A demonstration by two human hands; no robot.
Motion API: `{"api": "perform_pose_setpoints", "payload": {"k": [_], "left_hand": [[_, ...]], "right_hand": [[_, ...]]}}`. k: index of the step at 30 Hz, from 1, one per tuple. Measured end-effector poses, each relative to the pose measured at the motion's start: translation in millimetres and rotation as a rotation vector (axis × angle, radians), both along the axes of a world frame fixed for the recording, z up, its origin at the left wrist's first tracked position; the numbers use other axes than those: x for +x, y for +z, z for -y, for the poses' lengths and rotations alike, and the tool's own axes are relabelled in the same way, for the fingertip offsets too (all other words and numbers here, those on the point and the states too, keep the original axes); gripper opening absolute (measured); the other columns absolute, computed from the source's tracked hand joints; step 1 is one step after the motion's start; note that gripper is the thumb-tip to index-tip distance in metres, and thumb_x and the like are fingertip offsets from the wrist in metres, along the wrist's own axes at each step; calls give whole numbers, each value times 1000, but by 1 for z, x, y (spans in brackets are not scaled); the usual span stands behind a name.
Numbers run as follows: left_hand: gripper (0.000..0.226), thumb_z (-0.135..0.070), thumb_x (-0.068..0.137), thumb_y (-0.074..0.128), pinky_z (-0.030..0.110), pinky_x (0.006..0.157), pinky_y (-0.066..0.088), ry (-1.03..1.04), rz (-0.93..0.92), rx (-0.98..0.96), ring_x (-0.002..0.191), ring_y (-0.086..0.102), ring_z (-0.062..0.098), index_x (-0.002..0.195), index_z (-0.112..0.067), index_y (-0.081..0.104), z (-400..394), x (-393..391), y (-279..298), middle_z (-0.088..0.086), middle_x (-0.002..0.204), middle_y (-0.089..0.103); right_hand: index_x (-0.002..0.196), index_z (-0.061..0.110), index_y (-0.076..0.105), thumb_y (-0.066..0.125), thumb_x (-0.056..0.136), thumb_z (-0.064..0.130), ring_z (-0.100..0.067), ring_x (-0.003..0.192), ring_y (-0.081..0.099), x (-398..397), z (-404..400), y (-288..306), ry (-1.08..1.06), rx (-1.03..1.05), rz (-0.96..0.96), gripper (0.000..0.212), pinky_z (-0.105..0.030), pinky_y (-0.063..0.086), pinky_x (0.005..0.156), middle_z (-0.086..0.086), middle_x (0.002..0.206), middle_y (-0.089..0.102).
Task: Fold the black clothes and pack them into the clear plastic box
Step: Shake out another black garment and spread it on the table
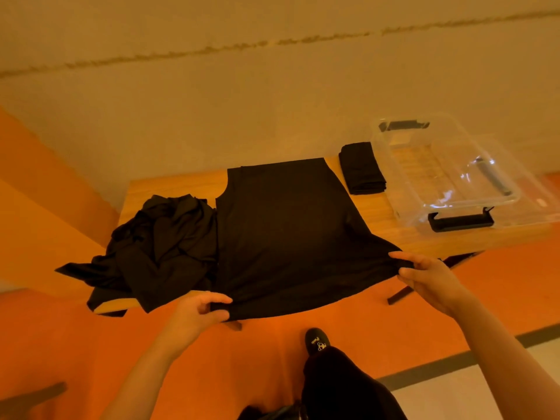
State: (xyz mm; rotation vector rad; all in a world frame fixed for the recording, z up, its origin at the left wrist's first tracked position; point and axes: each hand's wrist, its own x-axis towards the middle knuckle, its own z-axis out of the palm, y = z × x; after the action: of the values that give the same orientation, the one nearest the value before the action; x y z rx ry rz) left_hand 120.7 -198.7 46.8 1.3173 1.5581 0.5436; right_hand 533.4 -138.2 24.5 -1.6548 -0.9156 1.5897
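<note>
Garment: black sleeveless top point(285, 231) lies flat on wooden table point(169, 189), neck/shoulder end far from person, hem at near edge and hanging a bit over it.
Long axis: runs away from person, hem-to-shoulders; slightly skewed twd the right at the near end.
L hand point(200, 313): at hem's near-left corner, thumb over cloth, fingers curled under, pinching the edge.
R hand point(430, 277): at hem's near-right corner, fingers spread a little on top, thumb below; grips the edge, cloth pulled taut btwn both hands.
Nearer hand: both already on the hem, neither has to reach; L sits closer to body, R further out.
Key relation: rest of the top lies straight ahead of the fingers, so prob. next fold carries hem fwd twd shoulders, or a side in along the long axis. Can't tell which.
Unfolded pile point(157, 241): crumpled black clothes just left of the top, touching its left side.
Folded piece point(362, 168): neat black stack far-right of the top, just beside the box.
Clear plastic box point(497, 180): right end of table, open, black latches; nothing packed in it as far as seen.
Progress: early; one piece folded, none boxed.
</note>
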Motion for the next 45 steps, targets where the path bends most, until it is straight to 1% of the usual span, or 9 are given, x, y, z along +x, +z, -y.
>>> {"api": "perform_pose_setpoints", "payload": {"k": [5,9,13,20,23,27,32,40,45], "left_hand": [[41,-16,76,75,21,84,43,-394,-444,69,93,51,8,102,-38,51,-7,-25,-12,-13,97,48],[40,-19,84,66,15,82,39,-567,-586,172,90,47,1,120,-30,51,-16,-33,-6,-24,95,34],[24,-15,91,57,8,71,35,-628,-635,266,79,46,-12,106,-33,53,-25,-38,5,-24,87,36],[34,-8,94,50,15,55,41,-24,-153,182,42,43,6,60,-8,46,-33,-23,25,6,54,42],[25,-9,94,48,23,67,36,192,-135,272,63,46,3,72,1,51,-37,-20,21,5,75,47],[16,-8,95,47,23,83,33,399,-175,411,103,41,9,94,-6,63,-40,-12,17,-5,106,50],[34,-13,97,42,28,55,26,546,17,414,54,35,15,65,-1,45,-47,9,28,6,59,34],[38,-20,98,43,31,56,24,715,196,439,52,28,17,63,-8,39,-72,27,41,5,59,29],[42,-19,98,44,30,56,22,779,296,395,53,25,14,58,-14,32,-78,24,48,2,59,27]], "right_hand": [[107,37,66,68,78,4,-48,93,54,15,-1,14,290,-9,288,43,-56,46,90,-39,109,50],[106,12,65,55,88,1,-20,71,68,14,-8,29,211,28,324,23,-24,56,65,-17,81,68],[96,4,66,50,91,4,-15,60,63,12,-20,35,110,36,229,17,-19,54,56,-15,76,64],[105,14,63,53,80,-11,-19,92,61,6,-33,48,138,-3,-33,36,-21,56,66,-8,107,58],[104,16,65,58,83,-5,-24,89,64,8,-40,46,179,27,176,31,-30,54,78,-13,97,63],[76,2,63,51,91,5,-21,60,58,6,-44,54,23,173,275,20,-24,53,56,-11,64,61],[83,7,59,43,97,19,-16,76,51,-5,-48,63,-54,350,410,25,-28,40,71,-6,81,55],[71,16,48,34,100,21,-8,65,41,-22,-62,85,-405,407,44,32,-23,35,63,0,72,41],[99,23,53,40,96,4,-14,83,50,-11,-67,85,123,351,113,24,-25,41,70,-5,97,47]]}}
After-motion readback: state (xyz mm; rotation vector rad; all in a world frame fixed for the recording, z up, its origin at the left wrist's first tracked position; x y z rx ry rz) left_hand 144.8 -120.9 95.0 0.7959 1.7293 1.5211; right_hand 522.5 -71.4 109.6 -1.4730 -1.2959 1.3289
